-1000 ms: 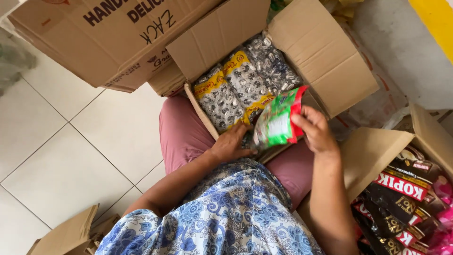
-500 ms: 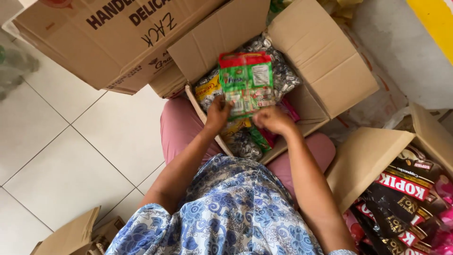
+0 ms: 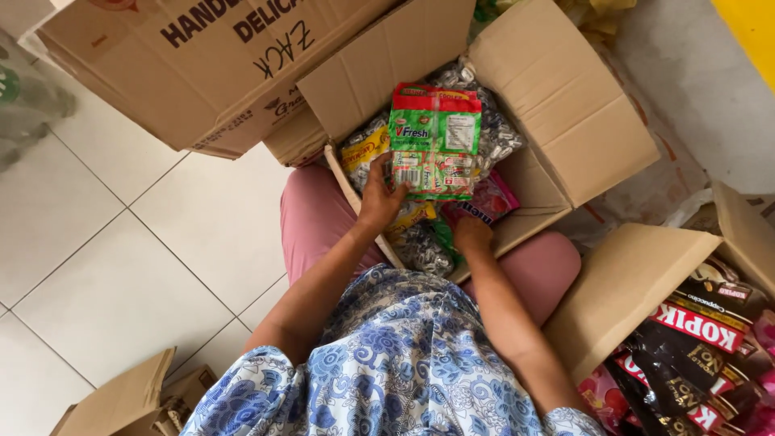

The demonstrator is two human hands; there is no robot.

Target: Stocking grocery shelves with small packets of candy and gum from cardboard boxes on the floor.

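1. A floor (image 3: pixel 121 266) of pale square tiles with grey grout fills the left side; the person sits on it in pink trousers and a blue-and-white floral top.
2. A large closed cardboard carton (image 3: pixel 186 73) with dark lettering leans across the upper left, overlapping the open box below it.
3. An open cardboard box (image 3: pixel 581 121) rests on the person's lap, flaps spread wide, packed with bags of wrapped sweets in silver, yellow and pink.
4. A second open box (image 3: pixel 638 299) stands at the lower right, just beside the person's right leg, holding dark brown and red sachet packs (image 3: pixel 694 339).
5. A folded piece of cardboard (image 3: pixel 121 404) lies at the lower left corner.
6. A green and red candy bag (image 3: pixel 436 141) stands upright over the lap box, its printed face toward the camera, touching the bags beneath.
7. The left hand (image 3: pixel 381 198) has its grip closed on the bag's lower left corner, fingers curled onto the front.
8. The right hand (image 3: pixel 472 234) sits lower, inside the box under the bag's bottom edge, resting among the packets; whether its grip has closed on anything cannot be told.
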